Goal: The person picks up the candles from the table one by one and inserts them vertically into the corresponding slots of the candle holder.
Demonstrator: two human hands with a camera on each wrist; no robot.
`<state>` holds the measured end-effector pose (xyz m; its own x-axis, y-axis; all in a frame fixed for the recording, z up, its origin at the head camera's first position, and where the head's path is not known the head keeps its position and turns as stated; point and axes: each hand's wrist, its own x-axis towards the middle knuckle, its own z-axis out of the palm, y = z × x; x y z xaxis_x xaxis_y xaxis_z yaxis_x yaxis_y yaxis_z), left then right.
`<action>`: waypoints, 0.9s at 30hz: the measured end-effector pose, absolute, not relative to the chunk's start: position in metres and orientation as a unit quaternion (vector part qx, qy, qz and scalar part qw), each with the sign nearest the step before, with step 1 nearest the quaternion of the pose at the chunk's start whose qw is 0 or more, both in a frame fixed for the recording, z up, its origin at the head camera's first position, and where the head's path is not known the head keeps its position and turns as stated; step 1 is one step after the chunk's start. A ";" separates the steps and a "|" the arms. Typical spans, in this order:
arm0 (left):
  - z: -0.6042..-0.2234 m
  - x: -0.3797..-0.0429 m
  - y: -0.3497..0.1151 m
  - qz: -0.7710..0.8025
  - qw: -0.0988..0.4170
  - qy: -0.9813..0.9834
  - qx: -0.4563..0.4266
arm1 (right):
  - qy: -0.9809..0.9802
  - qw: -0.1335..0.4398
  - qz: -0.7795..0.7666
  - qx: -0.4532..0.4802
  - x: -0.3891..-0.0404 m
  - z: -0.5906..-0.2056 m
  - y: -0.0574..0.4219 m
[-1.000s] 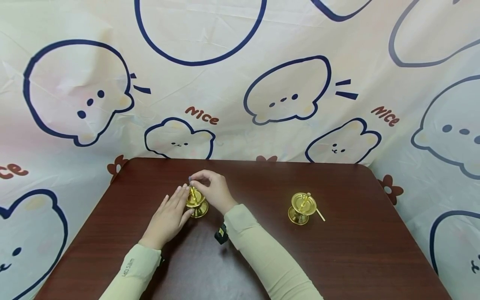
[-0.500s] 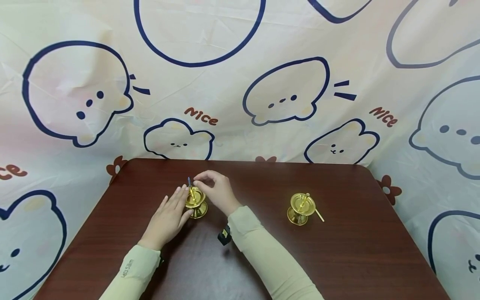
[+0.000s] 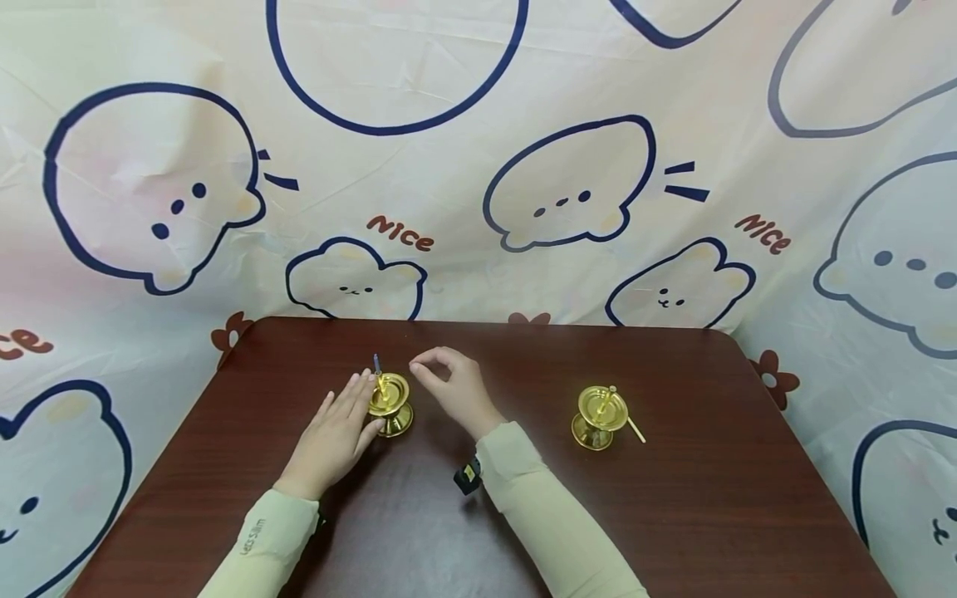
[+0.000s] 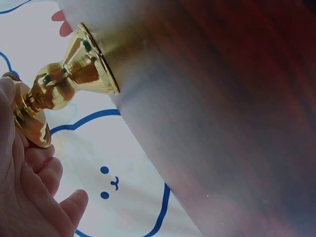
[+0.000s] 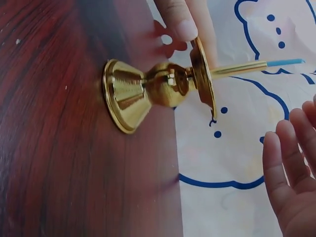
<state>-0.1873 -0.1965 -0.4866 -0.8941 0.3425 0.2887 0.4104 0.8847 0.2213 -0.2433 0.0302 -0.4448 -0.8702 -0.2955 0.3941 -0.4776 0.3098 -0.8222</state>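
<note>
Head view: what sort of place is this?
Probably an improvised filming corner: cartoon-print sheeting hangs behind and on both sides of a dark brown tabletop, and a black wrist-worn device shows.

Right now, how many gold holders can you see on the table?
2. The left holder stands on the table, with the left hand touching it; the right holder stands farther right. No others show, though the sleeves cover part of the table.
</note>
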 end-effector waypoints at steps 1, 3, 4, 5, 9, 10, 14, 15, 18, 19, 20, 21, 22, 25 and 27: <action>-0.487 -0.187 -0.196 -0.140 0.121 -0.963 -0.195 | -0.805 0.087 0.535 0.241 -0.243 -0.445 0.032; -0.486 -0.187 -0.196 -0.139 0.120 -0.963 -0.195 | -0.806 0.093 0.532 0.242 -0.242 -0.447 0.037; -0.486 -0.187 -0.196 -0.139 0.120 -0.964 -0.195 | -0.807 0.096 0.530 0.242 -0.241 -0.447 0.039; -0.486 -0.187 -0.196 -0.139 0.120 -0.964 -0.195 | -0.806 0.098 0.531 0.243 -0.241 -0.448 0.041; -0.487 -0.188 -0.196 -0.139 0.119 -0.964 -0.195 | -0.804 0.102 0.534 0.242 -0.237 -0.450 0.050; -0.487 -0.188 -0.196 -0.140 0.118 -0.964 -0.194 | -0.804 0.102 0.534 0.240 -0.236 -0.450 0.052; -0.487 -0.189 -0.196 -0.141 0.115 -0.964 -0.194 | -0.807 0.105 0.531 0.236 -0.232 -0.449 0.062; -0.487 -0.189 -0.196 -0.142 0.115 -0.964 -0.195 | -0.809 0.108 0.528 0.236 -0.231 -0.448 0.065; -0.487 -0.189 -0.197 -0.142 0.111 -0.964 -0.195 | -0.813 0.114 0.518 0.238 -0.228 -0.448 0.072; -0.487 -0.189 -0.197 -0.142 0.110 -0.964 -0.195 | -0.814 0.117 0.516 0.239 -0.227 -0.448 0.074; -0.487 -0.188 -0.197 -0.142 0.109 -0.965 -0.194 | -0.814 0.119 0.515 0.241 -0.227 -0.448 0.076; -0.487 -0.188 -0.197 -0.142 0.108 -0.965 -0.194 | -0.814 0.119 0.515 0.241 -0.226 -0.449 0.078; -0.487 -0.188 -0.197 -0.143 0.107 -0.965 -0.194 | -0.814 0.120 0.513 0.243 -0.225 -0.449 0.080; -0.488 -0.189 -0.198 -0.143 0.108 -0.964 -0.194 | -0.814 0.125 0.513 0.243 -0.221 -0.448 0.086; -0.489 -0.189 -0.199 -0.144 0.110 -0.964 -0.196 | -0.813 0.127 0.515 0.241 -0.219 -0.448 0.090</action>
